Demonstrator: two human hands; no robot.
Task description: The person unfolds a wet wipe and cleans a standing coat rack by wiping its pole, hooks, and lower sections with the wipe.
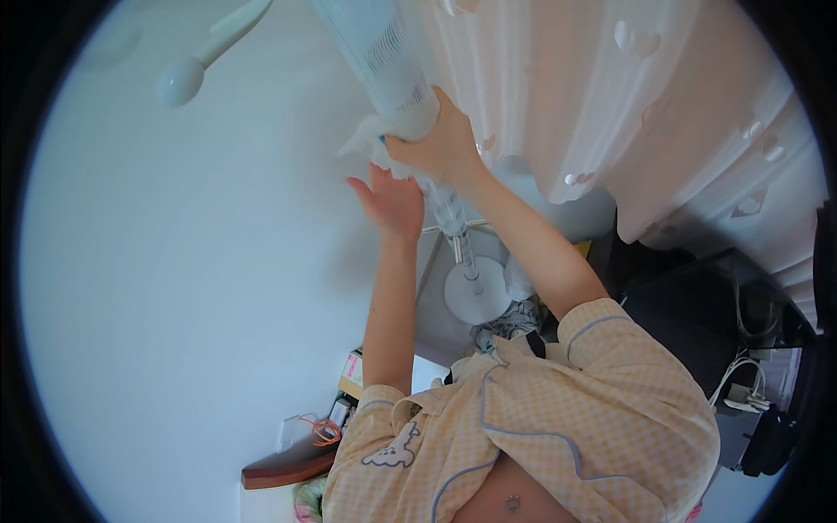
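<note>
A tall white column-shaped appliance with rows of dark slots rises in front of me. Below it, a clear pole runs down to a round white base. My right hand is wrapped round the column's lower end, pressing a thin white wipe against it. One end of the wipe hangs loose to the left. Just under the wipe is my left hand, palm up with the thumb spread and fingers apart. It holds nothing that I can see, and some of its fingertips are hidden.
Pale pink curtains with shiny hearts hang at right. A white rod with a round knob juts from the upper left. Grey crumpled cloth lies beside the base. A dark screen and white cables are at lower right.
</note>
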